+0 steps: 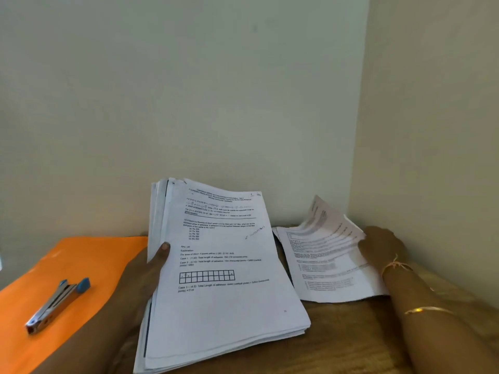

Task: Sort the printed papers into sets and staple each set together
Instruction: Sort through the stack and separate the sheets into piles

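Note:
My left hand (147, 273) grips a thick stack of printed papers (221, 282) by its left edge, thumb on the top page, and holds it tilted up above the wooden table. The top page carries text and a small grid. To the right, a smaller set of printed sheets (324, 260) lies on the table in the corner. My right hand (380, 248) holds the right edge of its upper sheets, which curl upward. A silver stapler with blue ends (58, 305) lies on the orange folder at the left, apart from both hands.
An orange folder (81, 263) covers the table's left side. The wooden table (348, 336) shows bare at the lower right. Pale walls meet in a corner right behind the smaller set of papers.

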The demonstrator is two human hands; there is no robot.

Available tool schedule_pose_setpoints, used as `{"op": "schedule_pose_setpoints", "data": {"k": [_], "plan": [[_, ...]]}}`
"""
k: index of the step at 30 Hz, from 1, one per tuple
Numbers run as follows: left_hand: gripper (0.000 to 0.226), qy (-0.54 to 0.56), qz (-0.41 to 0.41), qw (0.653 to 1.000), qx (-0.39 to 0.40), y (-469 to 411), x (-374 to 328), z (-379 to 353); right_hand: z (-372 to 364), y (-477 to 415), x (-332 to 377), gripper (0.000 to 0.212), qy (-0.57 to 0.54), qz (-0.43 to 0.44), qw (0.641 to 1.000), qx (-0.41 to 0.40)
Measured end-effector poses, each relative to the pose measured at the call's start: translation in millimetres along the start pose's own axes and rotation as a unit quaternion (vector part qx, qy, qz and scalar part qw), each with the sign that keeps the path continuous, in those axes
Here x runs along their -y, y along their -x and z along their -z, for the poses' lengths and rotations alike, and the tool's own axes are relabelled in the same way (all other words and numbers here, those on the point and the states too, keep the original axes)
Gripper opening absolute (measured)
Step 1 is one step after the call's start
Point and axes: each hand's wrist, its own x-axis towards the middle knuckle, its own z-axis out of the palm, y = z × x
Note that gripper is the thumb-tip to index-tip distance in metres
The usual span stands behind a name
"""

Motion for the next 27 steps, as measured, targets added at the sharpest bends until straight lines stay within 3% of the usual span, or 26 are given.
{"op": "schedule_pose_setpoints", "data": {"k": [4, 8, 11, 15, 19, 27], "plan": [[0.036, 0.004, 0.000, 1.000, 0.007, 0, 0, 0, -4, 3, 3, 0.032, 0.047, -0.052, 0.997, -0.020], [0.039, 0.000, 0.001, 1.000, 0.011, 0, 0, 0, -2, 15, 34, 0.044, 0.142, -0.003, 0.988, -0.061], [0.043, 0.001, 0.005, 1.000, 0.008, -1, 0, 1, -7, 37, 74, 0.060, 0.094, 0.065, 0.993, 0.038], [0.042, -0.004, 0.015, 1.000, 0.007, -1, 0, 2, -42, 55, 96, 0.084, 0.083, 0.101, 0.966, 0.221], [0.038, -0.010, 0.022, 1.000, 0.005, 0, 0, 3, -76, 37, 74, 0.113, 0.094, 0.123, 0.947, 0.281], [0.045, -0.038, 0.057, 0.998, 0.002, -3, 5, 3, -45, 21, 45, 0.073, 0.046, 0.091, 0.950, 0.296]]}}
